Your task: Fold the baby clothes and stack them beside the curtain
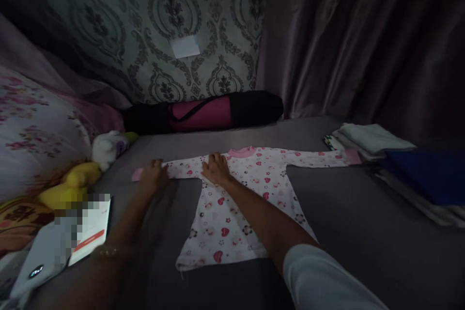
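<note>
A long-sleeved white children's shirt (pixel 267 181) with pink hearts, small printed figures and a pink collar is spread on the grey bed sheet, its sleeves stretched out to both sides. My left hand (pixel 154 174) rests over the end of the left sleeve, beside its pink cuff; it is slightly blurred, its fingers stretched forward. On the shoulder end of the same sleeve lies my right hand (pixel 217 169), with the thumb apart from the bent fingers. My right forearm crosses the shirt's body and hides part of it. The right sleeve's cuff touches a pile of folded clothes (pixel 378 138).
A dark blue folded cloth (pixel 425 174) lies at the right. On the left are a phone (pixel 90 232) with a lit screen, a yellow plush toy (pixel 69 186), a white plush toy (pixel 109 149) and a flowered pillow (pixel 36 135). A black and pink long bag (pixel 203 114) lies along the wall.
</note>
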A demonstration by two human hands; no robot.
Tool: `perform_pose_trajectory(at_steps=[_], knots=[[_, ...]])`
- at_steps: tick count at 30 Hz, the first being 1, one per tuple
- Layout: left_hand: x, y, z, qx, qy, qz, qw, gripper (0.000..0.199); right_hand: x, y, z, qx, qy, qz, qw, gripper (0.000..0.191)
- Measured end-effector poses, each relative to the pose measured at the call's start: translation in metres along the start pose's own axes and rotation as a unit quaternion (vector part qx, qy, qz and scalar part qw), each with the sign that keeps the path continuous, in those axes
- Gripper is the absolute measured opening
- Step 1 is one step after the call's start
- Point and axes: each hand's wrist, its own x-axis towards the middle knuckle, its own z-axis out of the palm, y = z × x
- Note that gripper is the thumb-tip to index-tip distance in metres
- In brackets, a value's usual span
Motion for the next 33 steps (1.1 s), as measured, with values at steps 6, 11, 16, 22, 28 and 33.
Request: perform_pose_trajectory(at_steps=[6,11,16,22,28,33], knots=[[-0.066,0.114,-0.001,-0.151,-0.062,0.231,0.959,0.055,-0.032,0.052,-0.054,0.014,-0.048,-0.061,0.997,0.045],[-0.083,0.144,0.004,-0.138,-0.12,0.196,0.963,0.069,-0.098,0.117,-0.092,-0.052,-0.117,0.02,0.992,0.052],[-0.08,0.143,0.017,-0.115,-0.076,0.184,0.973,0.066,-0.154,0.134,-0.112,-0.101,-0.148,-0.03,0.983,0.057],[-0.082,0.143,0.014,-0.114,-0.095,0.178,0.973,0.066,-0.207,0.121,-0.132,-0.075,-0.184,-0.096,0.975,0.057],[-0.085,0.145,0.006,-0.086,-0.114,0.182,0.973,0.065,-0.261,0.109,-0.166,-0.022,-0.241,-0.126,0.962,0.056],[-0.079,0.151,-0.006,-0.049,-0.097,0.206,0.972,0.058,-0.266,0.101,-0.2,0.035,-0.301,-0.129,0.944,0.056]])
